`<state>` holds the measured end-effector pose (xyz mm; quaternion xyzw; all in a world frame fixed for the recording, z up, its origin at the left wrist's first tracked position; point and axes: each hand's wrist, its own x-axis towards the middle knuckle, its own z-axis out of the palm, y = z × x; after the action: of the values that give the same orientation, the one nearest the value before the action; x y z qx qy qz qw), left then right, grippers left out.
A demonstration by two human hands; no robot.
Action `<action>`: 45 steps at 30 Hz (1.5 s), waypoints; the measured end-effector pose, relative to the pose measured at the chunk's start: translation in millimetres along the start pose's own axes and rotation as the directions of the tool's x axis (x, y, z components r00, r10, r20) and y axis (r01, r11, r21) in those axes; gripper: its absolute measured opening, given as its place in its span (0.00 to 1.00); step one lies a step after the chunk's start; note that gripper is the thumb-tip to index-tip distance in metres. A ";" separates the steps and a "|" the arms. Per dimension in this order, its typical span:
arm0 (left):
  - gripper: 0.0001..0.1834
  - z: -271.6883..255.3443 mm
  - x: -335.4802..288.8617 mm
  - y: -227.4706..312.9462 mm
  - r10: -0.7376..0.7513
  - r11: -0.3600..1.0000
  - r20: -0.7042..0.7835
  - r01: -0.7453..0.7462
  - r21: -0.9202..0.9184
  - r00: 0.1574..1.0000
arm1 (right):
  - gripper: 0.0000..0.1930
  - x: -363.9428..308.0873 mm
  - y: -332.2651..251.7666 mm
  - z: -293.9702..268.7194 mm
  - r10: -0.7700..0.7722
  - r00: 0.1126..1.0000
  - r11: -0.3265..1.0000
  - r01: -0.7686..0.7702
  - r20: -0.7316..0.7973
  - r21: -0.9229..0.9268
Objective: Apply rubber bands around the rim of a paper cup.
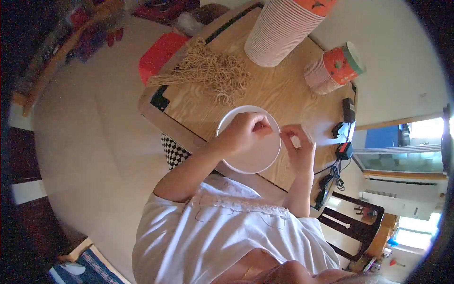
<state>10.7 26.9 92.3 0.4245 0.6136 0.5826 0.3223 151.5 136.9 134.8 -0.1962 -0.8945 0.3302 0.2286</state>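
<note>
A white round paper tub (250, 158) stands at the near edge of the wooden table, its wide open top facing up at me. Over its opening is my left hand (243, 131), fingers curled together in a pinch; whatever is between them is hidden or too small to see. My right hand (300, 144) is at the tub's right rim, thumb and forefinger tips closed together there. I cannot make out whether they grip the rim or something thin. Beyond the tub lies a loose, tangled pile of tan twine (213, 68).
A tall stack of nested paper tubs (283, 33) stands at the table's far side, with a shorter orange and green stack (333, 68) to its right. Black adapters and cables (336, 173) lie along the right edge. A dark chair (354, 222) is at the lower right.
</note>
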 end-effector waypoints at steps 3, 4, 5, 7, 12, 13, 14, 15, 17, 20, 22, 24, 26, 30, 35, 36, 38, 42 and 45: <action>0.06 -3.8 4.7 -2.2 -0.044 0.999 0.036 0.044 -0.002 0.998 | 0.11 4.3 0.4 1.0 -0.023 0.997 0.999 0.025 -0.068 0.020; 0.05 -3.7 6.4 -1.5 -0.090 0.996 0.062 0.092 -0.017 0.994 | 0.12 3.9 4.4 2.9 -0.046 0.998 0.998 0.047 -0.033 0.044; 0.05 -3.4 8.2 -1.5 -0.090 0.996 0.072 0.091 -0.009 0.993 | 0.12 3.2 9.4 5.2 -0.070 0.998 0.995 0.070 0.001 0.068; 0.05 -2.8 10.9 -1.3 -0.081 0.997 0.084 0.081 0.014 0.993 | 0.11 3.6 17.9 6.7 -0.093 0.996 0.994 0.093 -0.015 0.058; 0.04 0.8 14.5 1.4 -0.056 0.997 0.084 0.051 0.066 0.995 | 0.04 6.3 11.8 4.1 -0.038 0.999 0.994 0.041 -0.027 0.098; 0.04 1.5 15.7 0.8 -0.044 0.997 0.097 0.038 0.065 0.994 | 0.04 6.5 16.8 4.5 -0.038 0.999 0.995 0.041 -0.024 0.096; 0.04 2.3 17.2 -0.1 -0.033 0.998 0.109 0.026 0.064 0.993 | 0.05 6.8 26.3 5.5 -0.104 0.995 0.992 0.104 0.002 0.070; 0.04 3.6 17.8 -2.0 -0.034 0.998 0.105 0.027 0.064 0.994 | 0.07 6.9 30.6 6.0 -0.171 0.985 0.984 0.169 0.029 0.048; 0.04 6.3 19.5 -6.2 -0.037 0.998 0.098 0.033 0.046 0.995 | 0.06 7.3 30.0 4.9 -0.161 0.986 0.986 0.159 0.043 0.047; 0.05 10.3 21.0 -3.8 0.019 0.998 0.043 -0.022 0.063 0.999 | 0.04 5.3 43.1 6.3 -0.156 0.984 0.988 0.156 0.082 0.007; 0.05 10.6 21.7 -4.6 0.073 0.989 0.041 -0.078 0.129 0.996 | 0.03 6.7 45.7 8.9 -0.171 0.979 0.984 0.175 0.109 -0.027; 0.03 11.2 21.6 -11.4 0.135 0.958 -0.006 -0.129 0.257 0.991 | 0.03 4.5 41.9 10.1 0.041 0.999 0.999 -0.041 -0.003 0.021; 0.03 7.4 21.4 -19.7 0.116 0.927 -0.001 -0.108 0.359 0.993 | 0.03 3.1 47.9 15.0 0.001 1.000 0.996 -0.003 0.024 0.093; 0.04 3.4 21.8 -29.4 -0.028 0.887 0.064 -0.005 0.462 0.998 | 0.04 -14.8 56.6 31.9 0.248 0.916 0.744 -0.388 0.315 0.544; 0.04 0.5 20.2 -36.2 -0.038 0.908 0.037 0.019 0.420 0.999 | 0.04 -22.7 55.1 41.9 0.239 0.951 0.755 -0.310 0.199 0.578; 0.04 -1.3 21.5 -38.8 -0.023 0.919 0.037 0.007 0.395 0.999 | 0.05 -21.4 57.7 42.8 0.231 0.965 0.767 -0.260 0.126 0.587; 0.05 -3.5 21.4 -46.0 -0.039 0.913 0.023 0.026 0.408 0.999 | 0.05 -18.3 57.8 41.4 0.259 0.957 0.775 -0.288 0.133 0.563; 0.06 -6.1 18.7 -43.6 -0.076 0.908 0.012 0.065 0.414 0.997 | 0.07 -13.7 59.9 39.8 0.271 0.952 0.821 -0.306 0.144 0.482; 0.06 -2.8 17.5 -43.4 -0.077 0.929 0.033 0.059 0.365 0.997 | 0.09 -12.5 62.0 43.1 0.311 0.935 0.850 -0.355 0.172 0.389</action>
<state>-5.6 43.1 51.4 0.4688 0.7174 0.4374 0.2723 150.9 152.8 59.9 -0.2782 -0.7670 0.5562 0.1580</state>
